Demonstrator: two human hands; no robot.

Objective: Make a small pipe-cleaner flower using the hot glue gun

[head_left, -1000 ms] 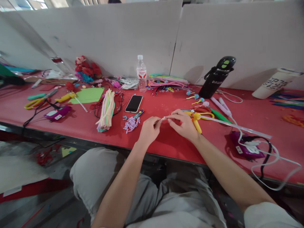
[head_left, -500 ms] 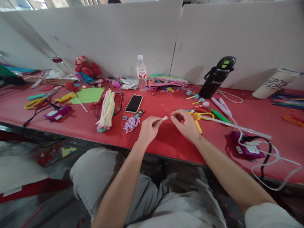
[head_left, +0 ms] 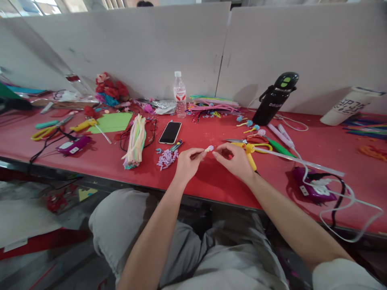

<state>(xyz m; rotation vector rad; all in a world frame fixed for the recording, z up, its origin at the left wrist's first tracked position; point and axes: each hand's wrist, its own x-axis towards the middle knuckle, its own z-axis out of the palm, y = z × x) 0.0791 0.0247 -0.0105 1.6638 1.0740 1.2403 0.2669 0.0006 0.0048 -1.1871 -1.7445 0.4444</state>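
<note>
- Red table (head_left: 211, 183) lies under both sets of fingers.
- Right hand (head_left: 236, 159): fingers curled just beside the bud; grip unclear.
- Left hand (head_left: 187, 162): fingers pinch a thin stem.
- Stem's pale bud (head_left: 209, 148) pokes past the left fingertips.

Bright, even light, perhaps from overhead, falls on the worktop (head_left: 90, 161). Shadows are soft and short. Focus is sharp at centre; the wide lens bends and stretches the edges.
</note>
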